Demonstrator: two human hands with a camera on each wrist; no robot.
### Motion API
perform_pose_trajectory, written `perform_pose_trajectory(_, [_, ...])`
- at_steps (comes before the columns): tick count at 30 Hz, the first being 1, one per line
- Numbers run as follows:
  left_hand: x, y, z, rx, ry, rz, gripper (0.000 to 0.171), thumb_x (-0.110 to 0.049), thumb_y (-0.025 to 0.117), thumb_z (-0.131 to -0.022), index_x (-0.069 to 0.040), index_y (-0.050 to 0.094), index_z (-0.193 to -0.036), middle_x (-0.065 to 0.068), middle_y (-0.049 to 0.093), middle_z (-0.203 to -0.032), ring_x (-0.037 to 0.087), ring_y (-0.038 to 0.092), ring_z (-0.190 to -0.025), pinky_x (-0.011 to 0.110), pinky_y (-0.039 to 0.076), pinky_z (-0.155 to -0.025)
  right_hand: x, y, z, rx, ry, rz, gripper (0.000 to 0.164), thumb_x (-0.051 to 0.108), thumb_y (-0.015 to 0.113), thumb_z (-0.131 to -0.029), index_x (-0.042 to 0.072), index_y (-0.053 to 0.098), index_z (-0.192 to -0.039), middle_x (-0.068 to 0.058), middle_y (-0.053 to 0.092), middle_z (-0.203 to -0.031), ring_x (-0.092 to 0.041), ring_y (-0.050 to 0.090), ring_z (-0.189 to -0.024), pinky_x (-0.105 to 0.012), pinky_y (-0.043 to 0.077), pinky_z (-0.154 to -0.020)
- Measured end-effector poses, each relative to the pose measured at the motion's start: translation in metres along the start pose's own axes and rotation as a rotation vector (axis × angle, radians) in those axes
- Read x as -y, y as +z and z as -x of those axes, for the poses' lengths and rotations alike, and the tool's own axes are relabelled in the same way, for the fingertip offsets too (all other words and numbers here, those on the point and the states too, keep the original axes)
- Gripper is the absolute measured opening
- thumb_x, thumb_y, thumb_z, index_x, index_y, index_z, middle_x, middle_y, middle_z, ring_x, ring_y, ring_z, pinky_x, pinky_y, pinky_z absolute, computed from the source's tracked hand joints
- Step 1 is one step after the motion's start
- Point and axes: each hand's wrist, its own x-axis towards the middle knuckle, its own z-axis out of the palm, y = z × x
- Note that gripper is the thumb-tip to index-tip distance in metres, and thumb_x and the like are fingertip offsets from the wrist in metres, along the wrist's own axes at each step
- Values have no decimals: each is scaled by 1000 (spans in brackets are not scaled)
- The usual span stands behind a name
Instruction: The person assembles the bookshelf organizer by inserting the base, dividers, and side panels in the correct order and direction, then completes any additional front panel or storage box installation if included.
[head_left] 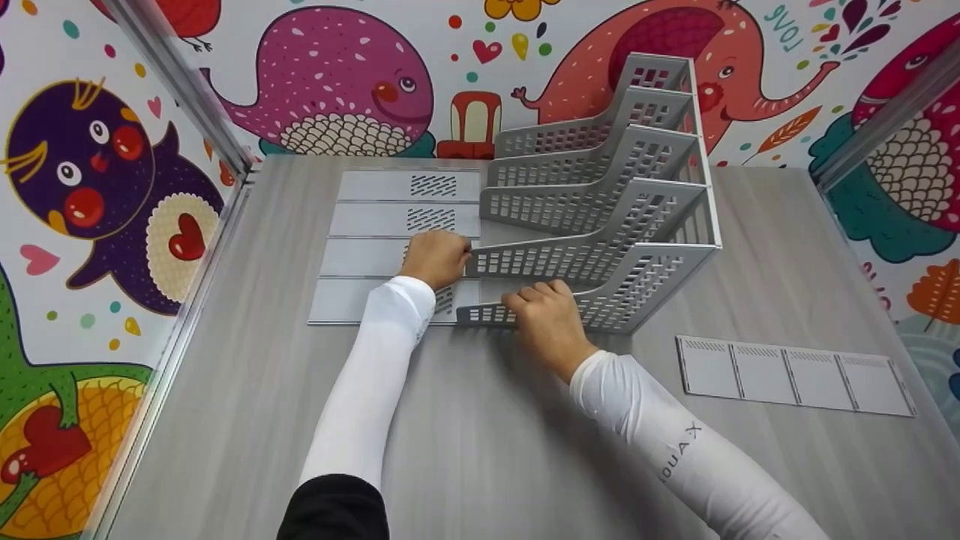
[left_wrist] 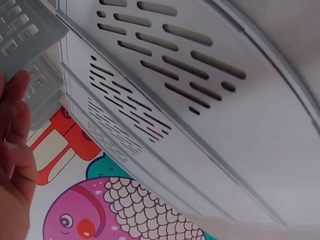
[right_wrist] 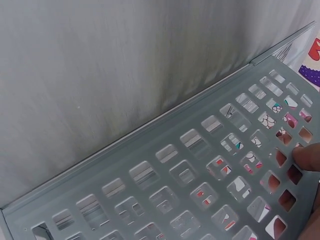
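Note:
A grey file organizer (head_left: 559, 259) stands on the table, its perforated dividers fanned upright. At the low front end of the second-nearest divider, my left hand (head_left: 435, 259) pinches the edge; in the left wrist view that hand (left_wrist: 15, 165) is partly cut off beside a grey divider (left_wrist: 32, 32). My right hand (head_left: 551, 322) grips the upper edge of the nearest divider (right_wrist: 175, 170), a fingertip showing against its holes in the right wrist view. A flat white panel (head_left: 360, 296) with slotted patches (left_wrist: 170, 55) extends left from the organizer, partly behind my left hand.
A separate flat panel (head_left: 795, 375) with several sections lies on the table (head_left: 465, 450) to the right. Walls with cartoon animals (head_left: 345, 82) enclose the back and sides, and a metal rail (head_left: 172, 300) runs along the left edge.

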Motion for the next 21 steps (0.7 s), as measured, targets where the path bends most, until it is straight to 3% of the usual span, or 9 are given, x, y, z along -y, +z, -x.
perform_pose_trajectory(7, [3, 3, 3, -3, -3, 20, 18, -26, 60, -91, -15, 75, -94, 1, 76, -91, 24, 71, -83, 42, 54, -73, 1, 1, 0, 12, 6, -5, 34, 15, 84, -53, 17, 70, -84, 1, 70, -74, -20, 61, -71, -35, 39, -70])
perform_pose_trajectory(11, [0, 0, 0, 31, -7, 8, 18, -26, 61, -91, -16, 75, -96, 1, 76, -94, 24, 71, -86, 42, 55, -75, -1, 0, 0, 17, 1, 1, 34, 18, 84, -53, 18, 69, -84, 2, 70, -75, -20, 61, -71, -35, 39, -70])
perform_pose_trajectory(17, [-5, -8, -9, 173, -14, 55, 20, -22, 58, -91, -14, 74, -99, 3, 75, -98, 24, 69, -90, 42, 54, -80, -4, 1, 3, -11, 25, 10, 34, 17, 86, -51, 18, 70, -82, 2, 69, -72, -20, 60, -69, -35, 38, -69])
perform_pose_trajectory(21, [8, -16, -13, 275, -139, 204, 33, -18, 52, -83, -13, 71, -109, 4, 72, -110, 26, 66, -102, 44, 51, -89, 2, 3, 2, -46, 4, 5, 31, 19, 84, -54, 18, 70, -81, 2, 69, -71, -18, 59, -67, -33, 38, -68])
